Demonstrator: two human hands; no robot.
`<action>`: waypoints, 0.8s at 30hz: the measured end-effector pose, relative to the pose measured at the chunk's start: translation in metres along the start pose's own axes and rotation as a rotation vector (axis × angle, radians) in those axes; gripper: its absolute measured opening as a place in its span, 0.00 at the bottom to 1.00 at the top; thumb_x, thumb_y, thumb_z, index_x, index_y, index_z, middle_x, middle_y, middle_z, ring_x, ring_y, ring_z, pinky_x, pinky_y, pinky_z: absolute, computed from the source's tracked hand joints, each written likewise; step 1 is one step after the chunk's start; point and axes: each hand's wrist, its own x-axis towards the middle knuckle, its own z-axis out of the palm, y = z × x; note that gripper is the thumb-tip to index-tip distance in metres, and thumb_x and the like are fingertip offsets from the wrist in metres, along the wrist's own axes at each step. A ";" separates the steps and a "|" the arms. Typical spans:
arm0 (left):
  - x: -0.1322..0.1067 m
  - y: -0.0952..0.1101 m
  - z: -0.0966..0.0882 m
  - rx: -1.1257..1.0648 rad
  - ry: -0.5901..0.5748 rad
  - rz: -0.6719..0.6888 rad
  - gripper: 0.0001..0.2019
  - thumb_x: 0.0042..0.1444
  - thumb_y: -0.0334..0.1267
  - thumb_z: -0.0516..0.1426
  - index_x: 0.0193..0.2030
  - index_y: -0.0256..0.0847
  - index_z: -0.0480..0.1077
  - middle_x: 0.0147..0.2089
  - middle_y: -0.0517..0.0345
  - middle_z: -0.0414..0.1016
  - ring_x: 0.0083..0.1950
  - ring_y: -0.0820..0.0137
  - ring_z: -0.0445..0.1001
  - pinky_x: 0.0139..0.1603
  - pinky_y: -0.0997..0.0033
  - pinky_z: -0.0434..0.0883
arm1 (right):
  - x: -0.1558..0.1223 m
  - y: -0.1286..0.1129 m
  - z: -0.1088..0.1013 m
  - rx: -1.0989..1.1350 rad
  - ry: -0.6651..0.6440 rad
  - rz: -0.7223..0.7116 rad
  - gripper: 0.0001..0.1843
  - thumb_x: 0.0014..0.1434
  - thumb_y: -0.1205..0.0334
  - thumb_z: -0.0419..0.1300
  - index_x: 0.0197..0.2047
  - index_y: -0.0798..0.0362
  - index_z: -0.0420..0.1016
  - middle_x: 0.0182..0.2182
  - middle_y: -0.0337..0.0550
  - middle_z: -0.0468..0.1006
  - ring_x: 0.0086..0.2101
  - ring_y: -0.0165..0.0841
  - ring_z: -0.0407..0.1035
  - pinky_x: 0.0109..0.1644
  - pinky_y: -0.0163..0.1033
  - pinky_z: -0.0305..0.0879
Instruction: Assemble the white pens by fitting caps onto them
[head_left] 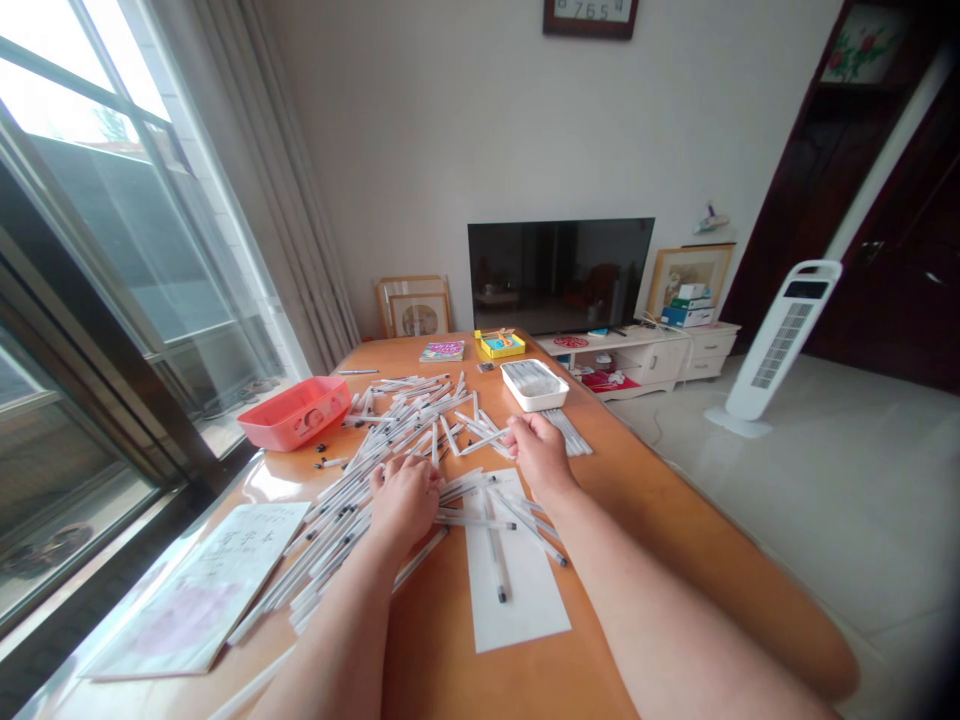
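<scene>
My right hand (538, 450) is closed, with thumb and fingers pinching the end of a whitish pen (484, 441) that points left. My left hand (407, 495) rests low over the heap, fingers curled. A short pale pen (435, 443) rises from its fingertips and seems pinched there. Around both hands spreads a loose pile of translucent pens (352, 497), many with black ends. Several lie across a white sheet of paper (517, 628), one pen (495, 555) lengthwise on it. Beyond my right hand, more pens lie side by side (570, 432) near a white tray (551, 403) filled with pens.
A red plastic basket (281, 425) stands at the left, with small black caps (321, 448) near it. An open notebook (195, 590) lies front left. At the table's far end are a yellow box (501, 346) and a booklet (442, 351). The table's right edge borders the floor.
</scene>
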 end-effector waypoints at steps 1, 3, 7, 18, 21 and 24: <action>0.000 0.000 -0.001 0.001 0.005 -0.002 0.09 0.60 0.38 0.53 0.36 0.47 0.75 0.53 0.52 0.77 0.61 0.53 0.63 0.63 0.47 0.51 | 0.000 0.000 0.000 0.004 -0.001 0.002 0.16 0.56 0.46 0.61 0.31 0.51 0.73 0.24 0.38 0.77 0.23 0.31 0.67 0.27 0.35 0.62; 0.001 0.000 -0.002 -0.013 0.034 -0.020 0.10 0.61 0.39 0.51 0.38 0.46 0.75 0.52 0.50 0.77 0.60 0.53 0.64 0.61 0.48 0.54 | 0.000 -0.001 0.000 0.016 -0.001 0.011 0.16 0.55 0.46 0.61 0.31 0.51 0.73 0.24 0.38 0.77 0.23 0.30 0.67 0.26 0.35 0.62; 0.007 -0.004 -0.003 -0.237 0.145 -0.064 0.11 0.62 0.41 0.52 0.44 0.46 0.75 0.46 0.50 0.79 0.52 0.55 0.70 0.54 0.55 0.62 | -0.001 -0.006 0.001 0.051 0.001 0.032 0.15 0.55 0.47 0.62 0.31 0.51 0.74 0.23 0.38 0.77 0.21 0.29 0.65 0.25 0.35 0.60; 0.012 -0.015 -0.010 -1.443 0.227 -0.437 0.15 0.49 0.42 0.66 0.43 0.39 0.74 0.36 0.55 0.79 0.33 0.74 0.73 0.35 0.75 0.67 | -0.016 -0.019 0.010 0.221 -0.137 0.102 0.14 0.53 0.51 0.66 0.33 0.53 0.74 0.25 0.40 0.78 0.23 0.27 0.65 0.23 0.31 0.58; 0.012 -0.021 -0.009 -1.645 0.210 -0.499 0.12 0.48 0.37 0.67 0.39 0.38 0.73 0.33 0.56 0.78 0.31 0.75 0.73 0.34 0.76 0.69 | -0.023 -0.025 0.015 0.220 -0.204 0.087 0.13 0.53 0.52 0.66 0.34 0.53 0.74 0.26 0.41 0.79 0.24 0.27 0.66 0.25 0.32 0.60; 0.013 -0.023 -0.009 -1.714 0.219 -0.550 0.09 0.49 0.33 0.65 0.37 0.37 0.72 0.32 0.54 0.77 0.31 0.74 0.75 0.34 0.76 0.71 | -0.030 -0.030 0.019 0.208 -0.250 0.075 0.13 0.53 0.53 0.66 0.36 0.53 0.75 0.27 0.42 0.80 0.24 0.28 0.68 0.25 0.32 0.62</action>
